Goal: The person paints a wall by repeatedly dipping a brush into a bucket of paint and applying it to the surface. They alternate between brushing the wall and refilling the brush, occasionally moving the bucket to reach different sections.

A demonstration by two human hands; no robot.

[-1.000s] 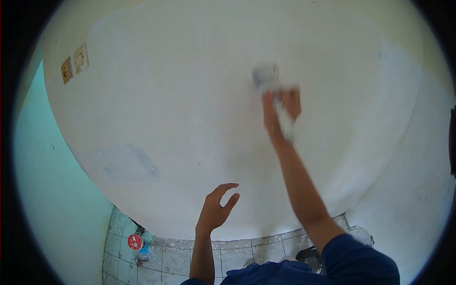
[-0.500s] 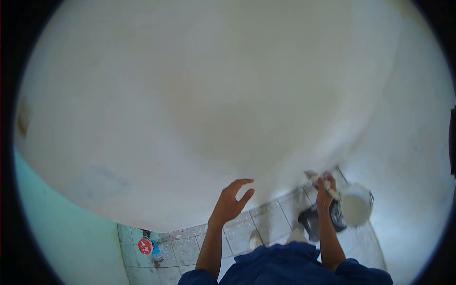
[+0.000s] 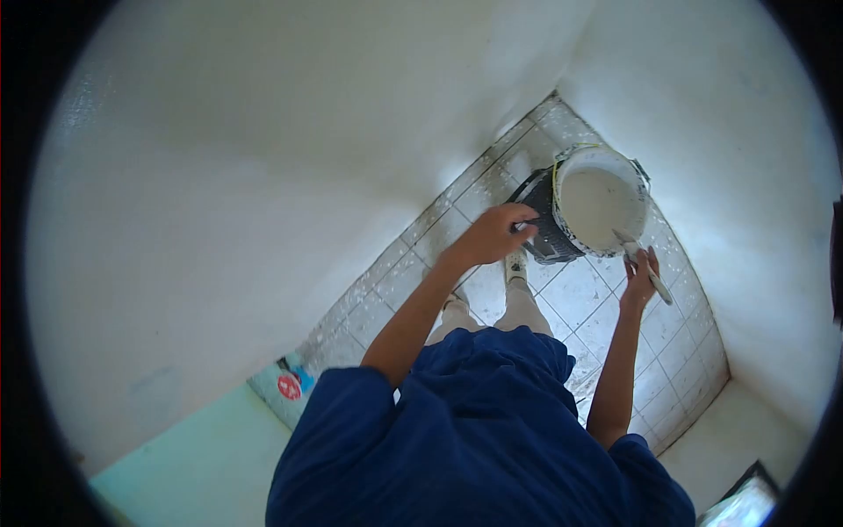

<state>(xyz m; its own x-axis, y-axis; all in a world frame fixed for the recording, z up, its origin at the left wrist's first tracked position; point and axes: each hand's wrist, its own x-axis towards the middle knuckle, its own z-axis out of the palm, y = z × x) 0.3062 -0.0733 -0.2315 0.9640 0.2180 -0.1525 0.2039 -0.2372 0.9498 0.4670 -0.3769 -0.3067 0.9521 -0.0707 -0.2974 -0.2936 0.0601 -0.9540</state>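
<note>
My right hand point(image 3: 641, 279) is closed around the handle of a paintbrush point(image 3: 657, 285), whose tip points at the near right rim of a white bucket point(image 3: 571, 230). Pale, off-white paint point(image 3: 601, 204) fills the lower part of that bucket. My left hand point(image 3: 493, 235) is open and holds nothing, thumb and fingers apart, at the left side of a black bucket point(image 3: 551, 239). The white bucket overlaps the black one in this view and hides much of it.
Whitish walls point(image 3: 290, 193) meet in a corner behind the buckets. Paint-spattered tiles point(image 3: 575, 294) cover the floor around my feet. At lower left, a red-and-white round item point(image 3: 288, 386) lies beside something blue, near a pale green wall point(image 3: 193, 457).
My view has turned right and down toward the buckets. The paintbrush has gone from beside the wall to the white bucket's rim, and my left hand has moved close to the black bucket.
</note>
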